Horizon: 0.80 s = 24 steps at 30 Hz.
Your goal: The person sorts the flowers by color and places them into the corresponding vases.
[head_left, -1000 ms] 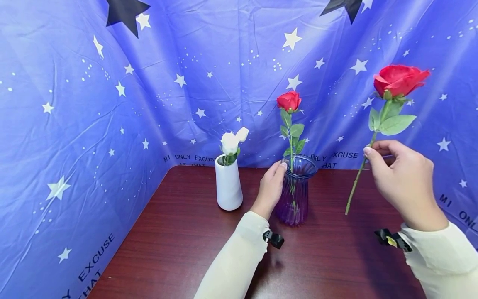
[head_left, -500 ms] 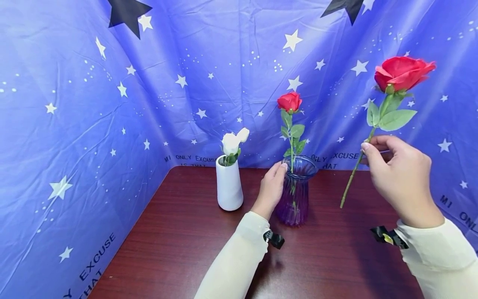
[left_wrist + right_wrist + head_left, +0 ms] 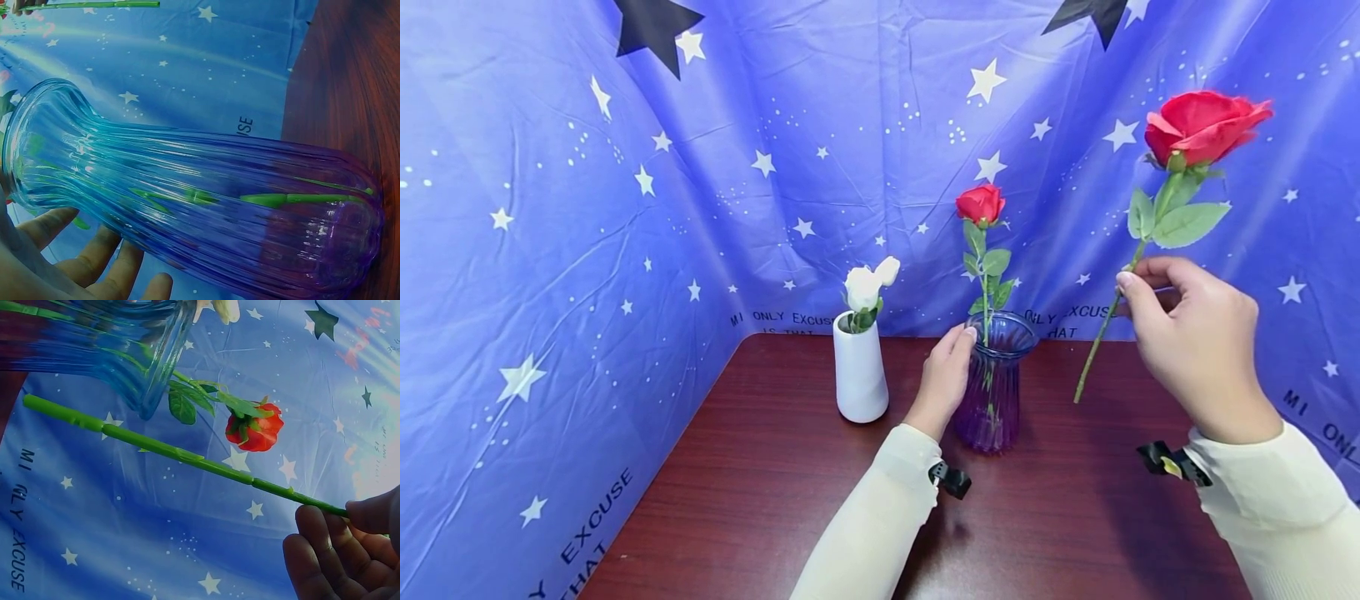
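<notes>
My right hand (image 3: pixel 1206 350) pinches the green stem of a red rose (image 3: pixel 1206 129) between thumb and fingers. This rose tilts, its bloom up to the right, its bare stem end (image 3: pixel 47 407) in the air right of a ribbed glass vase (image 3: pixel 988 408). The vase shades from blue at the flared rim to purple at the base. A second red rose (image 3: pixel 981 203) stands in it, the stem (image 3: pixel 281 200) showing through the glass. My left hand (image 3: pixel 942 379) holds the vase by its left side near the rim, fingers (image 3: pixel 94 256) around the neck.
Left of the glass vase stands a white vase (image 3: pixel 860 379) with white flowers (image 3: pixel 865 283). Both vases are on a dark red wooden table (image 3: pixel 760 492). A blue star-printed cloth (image 3: pixel 850 100) hangs behind and at the sides.
My right hand has lifted the rose higher and brought it slightly left, toward the glass vase. The left hand and both vases have stayed in place.
</notes>
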{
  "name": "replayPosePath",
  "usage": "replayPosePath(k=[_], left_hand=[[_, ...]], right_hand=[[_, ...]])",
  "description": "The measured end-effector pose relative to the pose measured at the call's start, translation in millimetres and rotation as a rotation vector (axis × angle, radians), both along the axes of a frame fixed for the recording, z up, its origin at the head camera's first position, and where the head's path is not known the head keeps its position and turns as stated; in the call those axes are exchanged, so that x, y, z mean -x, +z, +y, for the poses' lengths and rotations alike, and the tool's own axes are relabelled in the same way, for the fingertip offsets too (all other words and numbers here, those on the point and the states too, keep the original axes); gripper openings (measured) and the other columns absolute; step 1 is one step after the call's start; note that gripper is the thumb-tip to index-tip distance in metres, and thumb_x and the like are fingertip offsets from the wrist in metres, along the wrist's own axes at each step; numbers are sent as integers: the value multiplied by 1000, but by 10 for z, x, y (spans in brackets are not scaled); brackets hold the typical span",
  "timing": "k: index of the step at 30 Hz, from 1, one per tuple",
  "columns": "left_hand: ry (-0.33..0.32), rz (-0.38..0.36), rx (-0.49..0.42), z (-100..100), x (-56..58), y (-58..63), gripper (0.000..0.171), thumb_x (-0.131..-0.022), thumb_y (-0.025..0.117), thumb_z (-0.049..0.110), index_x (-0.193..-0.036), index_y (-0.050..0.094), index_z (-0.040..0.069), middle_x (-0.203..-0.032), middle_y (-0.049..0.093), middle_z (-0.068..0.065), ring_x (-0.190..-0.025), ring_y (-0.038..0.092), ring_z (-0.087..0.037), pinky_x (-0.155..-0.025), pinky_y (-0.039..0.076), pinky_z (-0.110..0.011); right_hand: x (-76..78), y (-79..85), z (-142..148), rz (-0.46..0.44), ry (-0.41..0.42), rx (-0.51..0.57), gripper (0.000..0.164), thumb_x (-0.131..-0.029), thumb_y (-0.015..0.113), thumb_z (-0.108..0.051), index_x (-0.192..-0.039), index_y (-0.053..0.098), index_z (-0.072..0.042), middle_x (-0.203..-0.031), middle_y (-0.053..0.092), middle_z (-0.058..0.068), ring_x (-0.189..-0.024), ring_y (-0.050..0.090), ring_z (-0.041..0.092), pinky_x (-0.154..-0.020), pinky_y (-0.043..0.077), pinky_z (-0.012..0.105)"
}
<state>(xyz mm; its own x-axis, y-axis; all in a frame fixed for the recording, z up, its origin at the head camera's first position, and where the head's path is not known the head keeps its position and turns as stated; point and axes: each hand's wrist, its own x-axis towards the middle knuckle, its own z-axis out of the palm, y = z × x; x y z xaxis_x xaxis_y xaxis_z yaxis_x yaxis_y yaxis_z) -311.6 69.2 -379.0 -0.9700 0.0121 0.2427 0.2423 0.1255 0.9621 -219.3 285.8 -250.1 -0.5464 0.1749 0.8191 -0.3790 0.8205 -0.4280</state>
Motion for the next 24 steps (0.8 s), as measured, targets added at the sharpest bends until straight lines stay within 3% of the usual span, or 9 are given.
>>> replayPosePath(k=[16,24], left_hand=[[-4,6,8,6,12,-6,51,-101,48,55,-139,67,26,-132,71,5,-121,65,-14,-109,47,-39],[0,7,15,-3,21,-14,52,-101,48,55,-139,67,26,-133,70,5,-124,63,-14,-110,47,-39]], right_hand=[[60,86,-116,19,22,-1,21,-96,69,-27,-100,78,-8,-72,53,-47,-62,48,-29,-60,31,11],[85,148,-251,37,42,20,19,-96,70,-20,-100,77,-3,-71,52,-46,-63,49,-30,-57,31,8]])
